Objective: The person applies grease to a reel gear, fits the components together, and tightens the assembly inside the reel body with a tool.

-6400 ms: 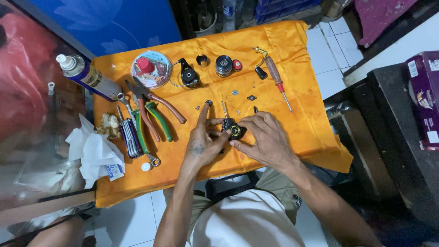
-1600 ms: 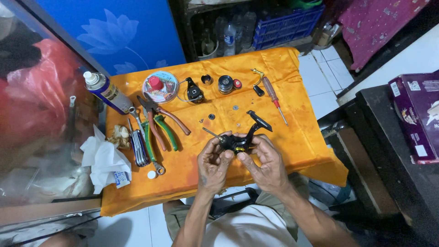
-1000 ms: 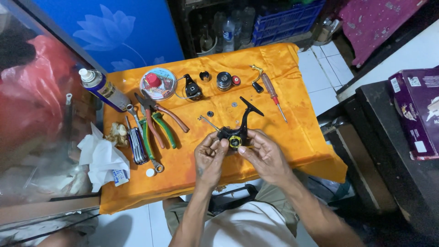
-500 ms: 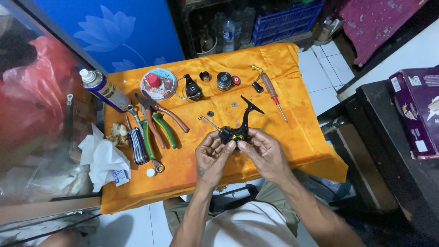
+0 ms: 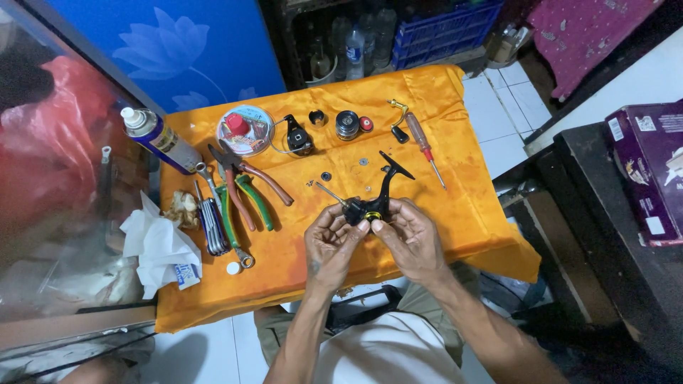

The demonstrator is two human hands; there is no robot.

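- Both hands are clamped on the black fishing reel body (image 5: 371, 203): left hand (image 5: 329, 243) pinches its left end, right hand (image 5: 413, 238) grips the right side, fingers curled shut around it.
- The reel body sits just above the near-middle of the orange cloth (image 5: 469, 192), its foot sticking up and away from the person and a thin shaft poking out to the left.
- Left of the reel body: the pliers (image 5: 245, 192), further left a folding tool set (image 5: 212, 226), then crumpled white tissue (image 5: 158, 245).
- Beyond the reel body: a black spool (image 5: 347, 124), a black side cover (image 5: 297, 136) and a round clear tub with a red cap (image 5: 243, 130).
- Up and right of it: a screwdriver with a red handle (image 5: 425, 148).
- Far left corner: a blue spray can (image 5: 155, 136).
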